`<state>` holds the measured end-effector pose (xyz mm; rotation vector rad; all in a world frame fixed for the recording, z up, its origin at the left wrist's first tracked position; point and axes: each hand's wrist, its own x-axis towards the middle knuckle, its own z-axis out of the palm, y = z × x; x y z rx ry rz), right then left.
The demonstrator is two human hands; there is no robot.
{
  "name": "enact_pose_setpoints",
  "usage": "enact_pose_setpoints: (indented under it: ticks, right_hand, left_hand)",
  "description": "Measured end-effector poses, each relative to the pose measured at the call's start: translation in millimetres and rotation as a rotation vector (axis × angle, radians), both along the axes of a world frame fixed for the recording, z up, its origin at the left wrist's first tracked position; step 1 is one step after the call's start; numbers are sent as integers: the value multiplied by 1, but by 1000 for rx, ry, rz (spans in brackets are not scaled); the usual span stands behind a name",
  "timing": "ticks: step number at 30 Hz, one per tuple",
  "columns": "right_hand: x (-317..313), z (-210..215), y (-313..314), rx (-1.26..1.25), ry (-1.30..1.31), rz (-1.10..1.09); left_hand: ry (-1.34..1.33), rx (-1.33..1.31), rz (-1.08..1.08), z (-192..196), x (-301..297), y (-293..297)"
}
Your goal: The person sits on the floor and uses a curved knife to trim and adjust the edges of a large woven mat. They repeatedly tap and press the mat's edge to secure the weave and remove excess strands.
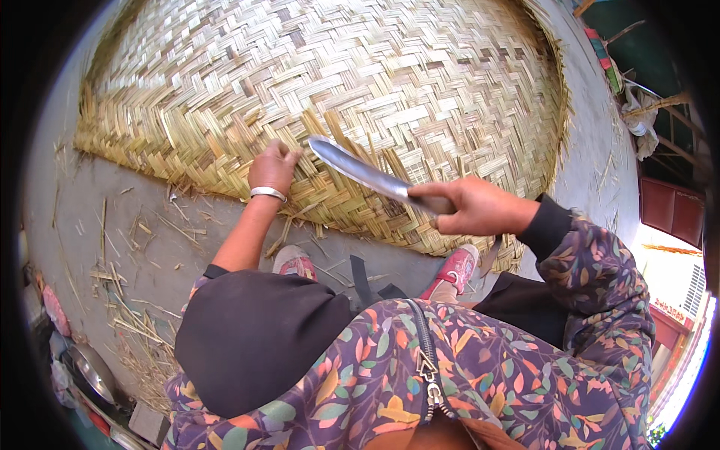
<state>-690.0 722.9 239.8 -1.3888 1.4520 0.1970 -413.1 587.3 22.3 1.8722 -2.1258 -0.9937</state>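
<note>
A large woven mat (420, 90) of pale, flat plant strips lies in front of me, with a folded, braided border along its near side. My left hand (274, 169), a silver bracelet at its wrist, is closed at this border, its fingertips pinched on a strip; the strip's end is partly hidden by the fingers. Several loose strip ends (330, 129) stick up from the weave just right of it. My right hand (480, 206) grips the handle of a knife (360, 169) with a long, slightly curved metal blade. Its tip points left, over the border and close to my left hand.
Cut straw scraps (135, 322) litter the grey floor (82, 217) on the left. My pink shoes (457, 268) stand at the mat's near edge. A metal bowl (91, 371) sits at the lower left. Wooden poles (660, 105) and a plastic bag (639, 124) are at the far right.
</note>
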Motion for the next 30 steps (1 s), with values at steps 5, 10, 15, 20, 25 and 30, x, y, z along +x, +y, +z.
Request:
enact_pose_setpoints:
  ticks: [5, 10, 15, 20, 25, 30]
  right_hand:
    - [-3, 2, -10, 45, -343, -384]
    - [4, -5, -8, 234, -480, -479]
    - [15, -33, -1, 341, -504, -471]
    - [19, -62, -3, 338, -393, -470]
    - [26, -81, -11, 0, -119, -128]
    - [41, -86, -22, -125, 126, 35]
  left_hand:
    - [856, 533, 293, 6, -27, 6]
    - [934, 736, 327, 17, -32, 4]
    - [905, 555, 426, 10, -29, 15]
    - [772, 428, 446, -5, -25, 19]
    - [886, 613, 487, -3, -16, 18]
    - [884, 826, 379, 7, -8, 21]
